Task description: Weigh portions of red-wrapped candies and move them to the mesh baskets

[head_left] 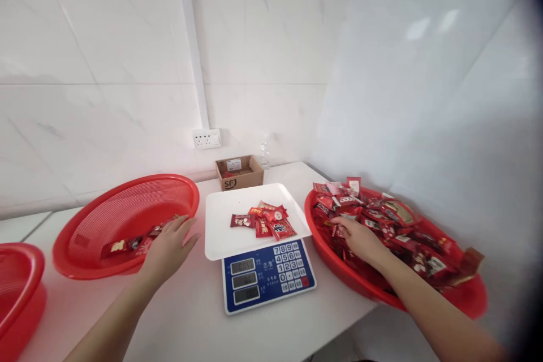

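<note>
A white tiled wall [106, 68] rises behind everything, and a long white desk [186, 322] stands against it. A small white wall socket [207, 138] sits low on the wall. On the right side of the desk is a big round red plastic basin [475, 300], piled high with shiny red snack packets [399, 226]. On the left side is a wide round red mesh basket [127, 209], with a few red packets [123, 246] lying inside. Another round red basket [17, 288] sits at the left edge of the view, partly cut off.

A digital scale with a blue panel [267, 277] stands between the basin and the mesh basket. Its flat white tray [224, 226] holds a small heap of red packets [263, 223]. Behind the tray are a brown cardboard box [237, 172] and a clear plastic bottle [264, 153], which stands just behind the box.

The scale and tray stand between the two hands. The left hand [167, 251] is over the mesh basket's rim, near the few packets there. Its grip is open, with the fingers spread, and it holds nothing. The right hand [360, 240] reaches over the basin's rim, and its fingers [343, 223] touch the pile. Whether that grip is holding a packet, I cannot tell.
</note>
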{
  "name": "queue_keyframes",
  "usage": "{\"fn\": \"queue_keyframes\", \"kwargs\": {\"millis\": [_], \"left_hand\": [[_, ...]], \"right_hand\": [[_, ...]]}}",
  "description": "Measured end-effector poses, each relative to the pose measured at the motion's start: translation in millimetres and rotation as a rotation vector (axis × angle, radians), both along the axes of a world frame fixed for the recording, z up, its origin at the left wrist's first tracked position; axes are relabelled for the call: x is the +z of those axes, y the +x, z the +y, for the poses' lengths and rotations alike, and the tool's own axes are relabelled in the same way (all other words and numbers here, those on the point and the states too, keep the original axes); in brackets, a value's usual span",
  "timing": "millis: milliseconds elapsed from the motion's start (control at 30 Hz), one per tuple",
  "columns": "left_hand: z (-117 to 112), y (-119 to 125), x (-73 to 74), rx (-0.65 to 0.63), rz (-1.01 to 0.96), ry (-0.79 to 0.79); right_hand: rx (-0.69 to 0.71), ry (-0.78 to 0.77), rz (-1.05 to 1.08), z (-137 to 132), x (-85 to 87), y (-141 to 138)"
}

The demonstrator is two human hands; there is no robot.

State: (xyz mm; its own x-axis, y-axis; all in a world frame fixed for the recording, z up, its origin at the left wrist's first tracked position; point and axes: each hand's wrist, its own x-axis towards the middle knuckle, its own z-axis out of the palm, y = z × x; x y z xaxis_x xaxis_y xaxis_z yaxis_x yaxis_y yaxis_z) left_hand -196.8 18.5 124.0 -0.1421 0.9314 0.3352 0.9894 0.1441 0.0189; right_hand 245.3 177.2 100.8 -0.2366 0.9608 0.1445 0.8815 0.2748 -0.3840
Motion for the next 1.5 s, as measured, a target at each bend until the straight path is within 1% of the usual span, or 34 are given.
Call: {"fn": "queue_keyframes", "kwargs": {"millis": [67, 133, 167, 233, 267, 333, 400, 467, 533, 633, 733, 800, 867, 967, 1033, 1067, 1167, 1267, 1400, 1500], "left_hand": [[-1, 3, 2.1, -0.017, -0.028, 0.012], [-1, 10, 6.0, -0.061, -0.045, 0.054], [0, 17, 8.7, -0.105, -0.053, 0.077], [5, 33, 15.2, -0.237, -0.089, 0.087], [9, 43, 18.8, -0.314, -0.12, 0.062], [22, 62, 25.5, -0.438, -0.179, -0.058], [37, 80, 30.0, -0.495, -0.195, -0.225], [54, 92, 31.3, -0.494, -0.182, -0.357], [69, 98, 30.1, -0.458, -0.18, -0.404], [84, 100, 29.4, -0.373, -0.204, -0.366], [91, 105, 33.9, -0.319, -0.247, -0.301], [94, 113, 37.7, -0.334, -0.275, -0.275], [96, 127, 38.8, -0.39, -0.285, -0.284], [103, 147, 33.8, -0.498, -0.236, -0.394], [111, 156, 28.8, -0.526, -0.174, -0.46], [115, 160, 26.8, -0.525, -0.146, -0.465], [126, 163, 24.0, -0.529, -0.096, -0.396], [133, 164, 23.3, -0.543, -0.095, -0.325], [138, 166, 18.4, -0.514, -0.145, -0.246], [141, 166, 14.2, -0.479, -0.194, -0.204]], "right_hand": [[0.009, -0.014, -0.014, 0, 1.6, 0], [0.008, -0.023, -0.034, -2, 5.7, -2], [0.008, -0.018, -0.048, -4, 8.8, -5], [0.025, 0.0, -0.055, -11, 16.4, -17], [0.05, -0.001, -0.04, -16, 20.3, -24], [0.139, -0.039, 0.011, -27, 26.1, -40], [0.216, -0.105, 0.026, -36, 27.3, -55], [0.227, -0.147, -0.006, -41, 23.8, -63], [0.209, -0.153, -0.019, -41, 17.9, -65], [0.23, -0.142, 0.026, -39, 11.5, -63], [0.223, -0.152, 0.051, -39, 11.8, -62], [0.216, -0.163, 0.049, -40, 13.8, -62], [0.22, -0.168, 0.043, -42, 14.9, -63], [0.225, -0.16, 0.051, -41, 13.4, -63], [0.223, -0.156, 0.065, -40, 11.8, -63], [0.22, -0.158, 0.069, -40, 11.4, -63], [0.216, -0.18, 0.06, -40, 12.2, -62], [0.231, -0.175, 0.072, -41, 13.2, -61], [0.248, -0.14, 0.118, -41, 10.9, -59], [0.247, -0.152, 0.114, -40, 9.6, -59]]}}
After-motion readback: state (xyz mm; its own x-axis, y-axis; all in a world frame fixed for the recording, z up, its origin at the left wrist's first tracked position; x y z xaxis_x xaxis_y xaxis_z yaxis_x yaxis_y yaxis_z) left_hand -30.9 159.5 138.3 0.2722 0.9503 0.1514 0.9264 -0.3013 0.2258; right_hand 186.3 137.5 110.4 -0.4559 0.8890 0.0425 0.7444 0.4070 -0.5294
